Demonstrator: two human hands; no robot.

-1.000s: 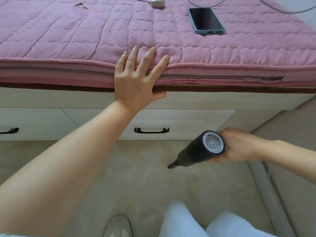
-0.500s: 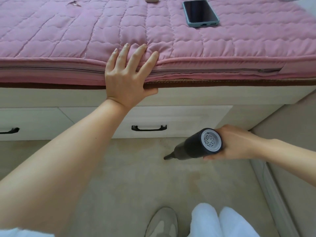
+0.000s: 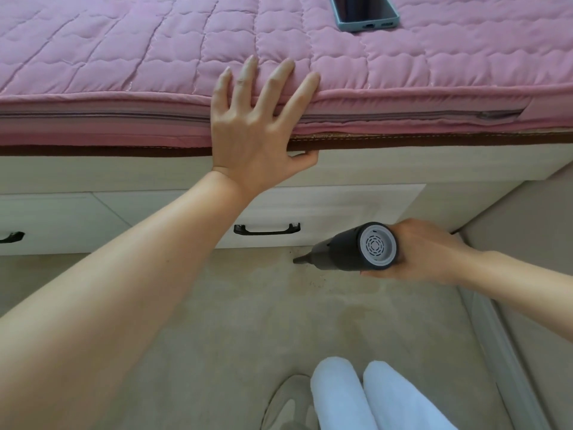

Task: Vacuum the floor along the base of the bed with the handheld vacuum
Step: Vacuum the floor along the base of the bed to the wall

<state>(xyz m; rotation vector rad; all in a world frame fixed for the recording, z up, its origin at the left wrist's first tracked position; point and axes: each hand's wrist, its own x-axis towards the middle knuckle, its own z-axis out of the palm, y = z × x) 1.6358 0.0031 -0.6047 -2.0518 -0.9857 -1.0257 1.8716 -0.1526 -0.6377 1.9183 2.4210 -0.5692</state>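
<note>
Handheld vacuum [image 3: 350, 251] sits right of centre, dark body w/ grey end cap, nozzle tip on the beige floor [image 3: 217, 321] just below the drawer [image 3: 325, 209] w/ black handle. Right hand [image 3: 424, 252] grips its rear end. Left hand [image 3: 257, 125], fingers spread flat, presses on the pink quilted bed [image 3: 124, 57] edge, centre frame. Phone [image 3: 362, 10] lies on the bed, upper right. Dark specks near the nozzle. Vs 0.5 s ago: nozzle closer to the drawer base; left hand in the same spot.
</note>
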